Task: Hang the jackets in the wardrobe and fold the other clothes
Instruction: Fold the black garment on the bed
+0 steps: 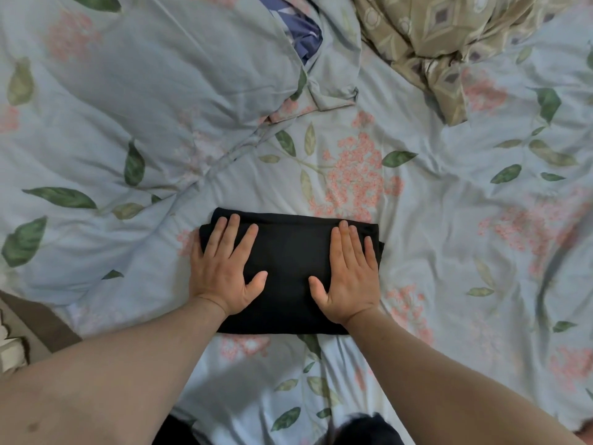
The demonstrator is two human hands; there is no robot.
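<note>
A black garment (288,252) lies folded into a neat rectangle on the floral bed sheet (433,220), in the middle of the view. My left hand (224,271) rests flat on its left half, fingers spread, palm down. On the right half my right hand (349,277) lies flat in the same way. Neither hand grips the cloth; both press on top of it.
A bunched light-blue floral duvet (128,107) fills the left and top. A blue-purple cloth (301,33) peeks out of it at the top. A beige patterned blanket (449,43) lies crumpled at top right. The bed's edge (32,329) shows at lower left.
</note>
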